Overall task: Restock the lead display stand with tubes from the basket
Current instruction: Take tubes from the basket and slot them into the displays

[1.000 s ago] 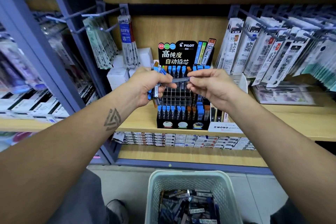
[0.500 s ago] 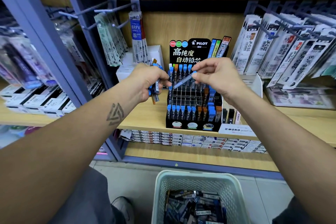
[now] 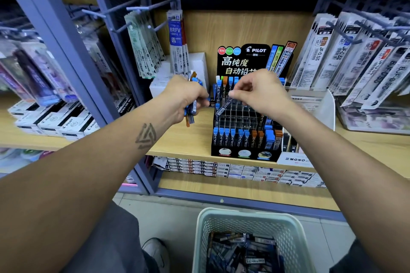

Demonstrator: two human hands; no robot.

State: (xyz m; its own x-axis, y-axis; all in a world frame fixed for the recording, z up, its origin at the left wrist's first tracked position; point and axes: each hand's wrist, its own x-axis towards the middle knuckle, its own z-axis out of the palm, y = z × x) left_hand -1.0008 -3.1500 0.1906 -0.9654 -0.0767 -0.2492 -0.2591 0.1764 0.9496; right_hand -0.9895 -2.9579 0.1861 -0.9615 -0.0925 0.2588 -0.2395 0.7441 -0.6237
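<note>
So the black tiered Pilot lead display stand is maybe half stocked: front and back rows hold blue- and orange-capped tubes, but the clear middle slots look mostly bare. Right hand pinches one slim dark lead tube, tilted over the stand's 10 o'clock corner, while the left hand clutches a bundle of spare blue-capped tubes at the stand's 9 o'clock. Pale green perforated plastic basket at 6 o'clock is loaded, so plenty left.

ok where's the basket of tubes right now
In the head view the basket sits on the floor at bottom centre, below the shelf with the display stand.
</note>
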